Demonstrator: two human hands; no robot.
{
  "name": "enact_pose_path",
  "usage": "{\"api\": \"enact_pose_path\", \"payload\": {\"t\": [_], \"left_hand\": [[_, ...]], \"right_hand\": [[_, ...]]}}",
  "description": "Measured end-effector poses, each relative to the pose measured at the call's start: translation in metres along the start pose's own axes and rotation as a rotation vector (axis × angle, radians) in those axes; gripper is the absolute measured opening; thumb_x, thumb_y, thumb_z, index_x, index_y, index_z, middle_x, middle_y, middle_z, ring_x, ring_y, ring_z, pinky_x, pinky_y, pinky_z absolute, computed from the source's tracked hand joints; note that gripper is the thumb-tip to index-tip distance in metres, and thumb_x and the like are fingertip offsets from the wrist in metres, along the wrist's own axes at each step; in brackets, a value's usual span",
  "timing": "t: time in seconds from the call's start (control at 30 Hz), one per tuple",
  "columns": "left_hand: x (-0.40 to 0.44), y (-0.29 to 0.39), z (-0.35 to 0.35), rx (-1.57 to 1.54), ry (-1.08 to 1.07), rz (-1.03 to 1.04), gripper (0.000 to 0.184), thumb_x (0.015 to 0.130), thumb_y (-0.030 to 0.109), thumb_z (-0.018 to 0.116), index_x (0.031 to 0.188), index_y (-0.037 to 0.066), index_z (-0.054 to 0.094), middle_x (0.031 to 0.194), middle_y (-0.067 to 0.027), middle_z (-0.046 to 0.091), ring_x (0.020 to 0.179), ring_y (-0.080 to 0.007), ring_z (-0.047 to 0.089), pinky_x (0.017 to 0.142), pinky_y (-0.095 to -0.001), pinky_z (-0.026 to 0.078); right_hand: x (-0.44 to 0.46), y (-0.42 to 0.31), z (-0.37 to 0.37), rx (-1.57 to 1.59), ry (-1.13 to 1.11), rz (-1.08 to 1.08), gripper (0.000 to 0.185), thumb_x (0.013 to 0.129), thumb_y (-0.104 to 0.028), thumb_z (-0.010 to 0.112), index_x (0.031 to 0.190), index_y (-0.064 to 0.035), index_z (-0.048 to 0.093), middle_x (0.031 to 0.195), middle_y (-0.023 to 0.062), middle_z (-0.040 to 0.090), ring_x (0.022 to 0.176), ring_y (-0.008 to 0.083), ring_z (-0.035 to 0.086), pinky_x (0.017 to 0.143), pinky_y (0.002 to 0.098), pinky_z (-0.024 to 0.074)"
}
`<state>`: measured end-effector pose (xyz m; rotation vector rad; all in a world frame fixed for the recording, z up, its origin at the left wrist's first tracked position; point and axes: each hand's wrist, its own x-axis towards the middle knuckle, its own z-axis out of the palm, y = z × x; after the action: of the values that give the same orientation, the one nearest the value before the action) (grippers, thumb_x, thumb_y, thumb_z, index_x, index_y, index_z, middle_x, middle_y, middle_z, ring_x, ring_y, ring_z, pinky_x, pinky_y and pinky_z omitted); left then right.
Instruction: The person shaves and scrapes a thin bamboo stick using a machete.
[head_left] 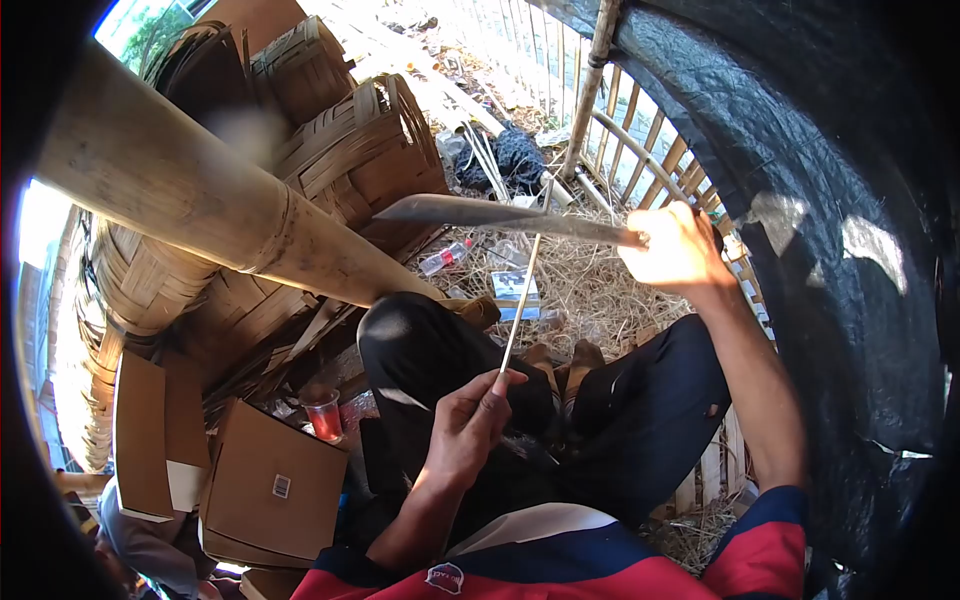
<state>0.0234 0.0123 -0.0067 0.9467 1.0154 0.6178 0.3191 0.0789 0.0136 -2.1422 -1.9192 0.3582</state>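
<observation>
My left hand (468, 425) is closed around the lower end of a thin, pale bamboo stick (521, 305), thumb and fingers pinching it above my lap. The stick leans upward and slightly right. In my right hand (668, 250) is the handle of a machete (490, 214), its long dark blade pointing left. Near its upper end, the stick crosses the blade; whether the two touch I cannot tell. Bright sunlight washes out part of my right hand, and the handle is mostly hidden inside the grip.
A thick bamboo pole (215, 205) slants across the left side, before stacked woven bamboo baskets (370, 150). Cardboard boxes (265, 480) and a cup of red drink (323, 415) stand lower left. Straw (590, 285) and a plastic bottle (446, 257) lie ahead. Black sheeting (840, 330) hangs at right.
</observation>
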Motion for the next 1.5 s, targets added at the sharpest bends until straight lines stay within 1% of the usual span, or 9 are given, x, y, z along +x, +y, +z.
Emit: {"api": "enact_pose_path", "payload": {"t": [0.3,0.43,0.7,0.77,0.93,1.03,1.17,1.27,1.5], "left_hand": [[0.008,-0.002,0.011,-0.042,0.006,-0.044,0.028,0.099,0.027,0.05,0.11,0.003,0.06,0.061,0.0089,0.036,0.048,0.0008,0.026,0.042,-0.0178,0.018],[0.003,0.013,0.002,-0.052,0.043,0.019,0.029,0.099,0.029,0.051,0.107,0.003,0.061,0.06,0.0093,0.035,0.047,0.0005,0.025,0.042,-0.0182,0.017],[-0.001,0.009,-0.009,-0.091,0.005,-0.009,0.028,0.099,0.027,0.051,0.105,0.002,0.061,0.059,0.0093,0.033,0.047,0.0004,0.025,0.04,-0.0178,0.017],[-0.008,0.009,-0.013,-0.093,-0.011,-0.023,0.028,0.099,0.027,0.051,0.106,0.001,0.061,0.059,0.009,0.033,0.047,0.0006,0.026,0.04,-0.0174,0.017],[-0.005,0.004,-0.009,-0.085,-0.016,-0.046,0.03,0.099,0.028,0.051,0.108,0.002,0.061,0.059,0.0081,0.035,0.047,0.0003,0.026,0.041,-0.0173,0.018],[0.004,0.005,0.003,-0.082,-0.034,-0.055,0.03,0.099,0.029,0.05,0.108,0.003,0.061,0.059,0.0083,0.034,0.047,-0.0002,0.026,0.041,-0.0179,0.018],[0.003,0.008,0.01,-0.081,0.01,-0.109,0.029,0.099,0.03,0.05,0.106,0.004,0.061,0.059,0.0088,0.031,0.047,-0.0007,0.024,0.042,-0.0188,0.018],[0.002,0.01,-0.005,-0.106,-0.019,-0.064,0.029,0.099,0.029,0.051,0.104,0.003,0.061,0.058,0.0091,0.03,0.047,-0.0005,0.024,0.041,-0.0187,0.017],[-0.013,0.0,-0.012,-0.092,-0.055,-0.089,0.028,0.099,0.026,0.051,0.106,0.001,0.06,0.059,0.0091,0.031,0.048,-0.0001,0.026,0.04,-0.0175,0.018]], "right_hand": [[-0.028,-0.036,0.021,-0.05,0.095,-0.5,0.015,0.065,-0.023,0.065,0.077,-0.0151,0.066,0.072,0.0092,0.066,0.072,0.03,0.065,0.07,0.0447,0.0492],[-0.003,-0.009,0.0,0.031,-0.111,-0.09,0.016,0.06,-0.018,0.063,0.075,-0.0134,0.067,0.07,0.0129,0.065,0.069,0.0327,0.063,0.064,0.0416,0.0503],[-0.004,0.0,-0.009,-0.05,-0.11,-0.012,0.02,0.067,-0.026,0.065,0.082,-0.0142,0.067,0.083,0.0128,0.067,0.093,0.0327,0.061,0.08,0.0458,0.0472],[-0.003,0.019,0.001,-0.102,0.171,0.02,0.017,0.072,-0.029,0.066,0.078,-0.0128,0.068,0.077,0.0144,0.066,0.086,0.0349,0.063,0.076,0.0448,0.0489],[-0.006,-0.002,-0.004,-0.042,-0.088,0.058,0.019,0.077,-0.03,0.064,0.085,-0.0131,0.067,0.081,0.0137,0.067,0.083,0.0347,0.064,0.077,0.0455,0.0499],[-0.02,-0.024,0.014,-0.155,0.162,-0.372,0.009,0.062,-0.021,0.067,0.069,-0.0171,0.063,0.064,0.0035,0.062,0.064,0.0257,0.064,0.059,0.0356,0.0463],[-0.026,-0.036,0.028,-0.037,0.288,-0.612,0.015,0.059,-0.017,0.066,0.073,-0.0204,0.063,0.065,-0.0005,0.061,0.067,0.0201,0.064,0.065,0.0365,0.0456],[-0.003,-0.027,0.013,-0.155,-0.079,-0.342,0.022,0.064,-0.021,0.064,0.085,-0.0194,0.065,0.077,0.0039,0.066,0.08,0.0234,0.066,0.078,0.0399,0.0449],[0.005,0.026,-0.003,0.056,0.062,0.089,0.019,0.075,-0.028,0.065,0.079,-0.0098,0.069,0.07,0.0165,0.065,0.068,0.031,0.066,0.065,0.0416,0.0505]]}}
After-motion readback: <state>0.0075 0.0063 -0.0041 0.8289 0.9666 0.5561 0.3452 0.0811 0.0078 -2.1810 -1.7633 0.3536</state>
